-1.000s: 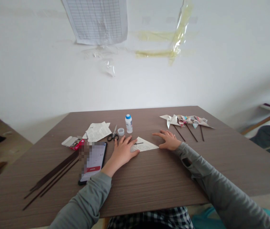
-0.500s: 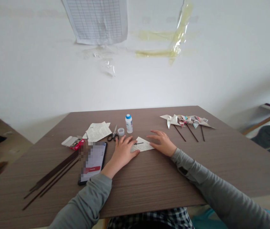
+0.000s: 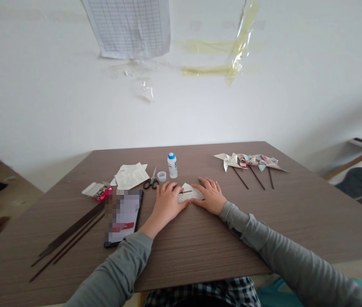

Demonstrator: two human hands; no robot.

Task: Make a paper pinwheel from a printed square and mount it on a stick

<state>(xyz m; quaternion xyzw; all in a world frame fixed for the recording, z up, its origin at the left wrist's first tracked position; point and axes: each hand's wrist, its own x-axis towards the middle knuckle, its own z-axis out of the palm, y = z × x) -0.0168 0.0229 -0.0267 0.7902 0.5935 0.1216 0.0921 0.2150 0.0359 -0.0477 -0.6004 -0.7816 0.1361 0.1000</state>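
Observation:
A small folded piece of printed paper [image 3: 190,195] lies on the table between my hands, its pointed top showing. A thin dark strip crosses its upper part; I cannot tell if it is a gap or an object. My left hand [image 3: 168,199] holds the paper's left side, thumb at the near edge and fingers bent over the far side. On the right side, my right hand [image 3: 210,197] has its thumb at the near edge and its fingers spread along the slanted edge. Both hands cover the paper's side corners.
Beyond my left hand are scissors [image 3: 151,182], a small translucent cap [image 3: 162,176] and a blue-capped white bottle [image 3: 172,166]. Printed sheets [image 3: 131,176], a red-white box [image 3: 98,191], a phone [image 3: 125,221] and dark sticks [image 3: 72,230] lie left. Paper pinwheels [image 3: 230,161] lie right.
My right hand has moved left and closed in on the paper's right side. My left hand has shifted slightly right, and the two thumbs are now close together.

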